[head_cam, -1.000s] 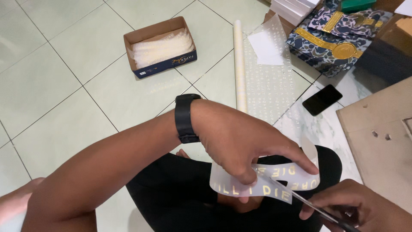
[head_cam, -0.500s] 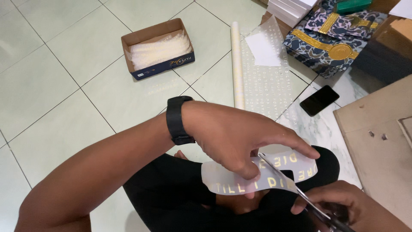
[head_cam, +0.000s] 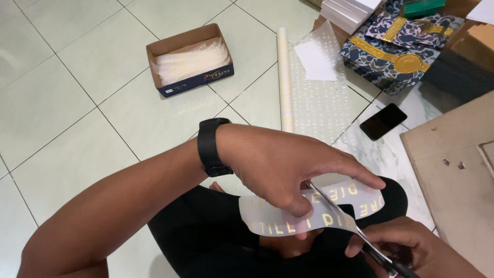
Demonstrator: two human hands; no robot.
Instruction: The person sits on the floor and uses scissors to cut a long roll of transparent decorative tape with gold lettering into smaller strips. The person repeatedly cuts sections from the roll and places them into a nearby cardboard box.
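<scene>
strip: translucent plastic strip [head_cam: 314, 213] with gold lettering, curved, held in the air over the person's lap, close under the camera
left hand: left hand [head_cam: 288, 167] pinches the strip from above, grip closed on its upper edge, thumb under, fingers spread over the top; black smartwatch [head_cam: 212, 146] on the wrist
scissors: scissors [head_cam: 355, 229], blades open across the strip, tip near the left fingers, cut line running through the lettered band
right hand: right hand [head_cam: 406, 247] at bottom right, grip closed round the scissor handles, partly cut off by the frame edge
step: mid-cut, trimming the strip, by the look of it; strip not yet parted
next move needs: blades closing along the line while the left hand keeps the film taut and fingers clear of the tip
roll: printed film roll [head_cam: 309, 87] unrolled on the tiled floor [head_cam: 77, 103] ahead, same gold print
box: open cardboard box [head_cam: 190, 59] holding pale sheets, well apart, upper left
phone: black phone [head_cam: 383, 121] on the floor, right of the roll
gift box: patterned blue gift box [head_cam: 396, 46] with gold band, top right
board: brown board [head_cam: 453, 170] at right
</scene>
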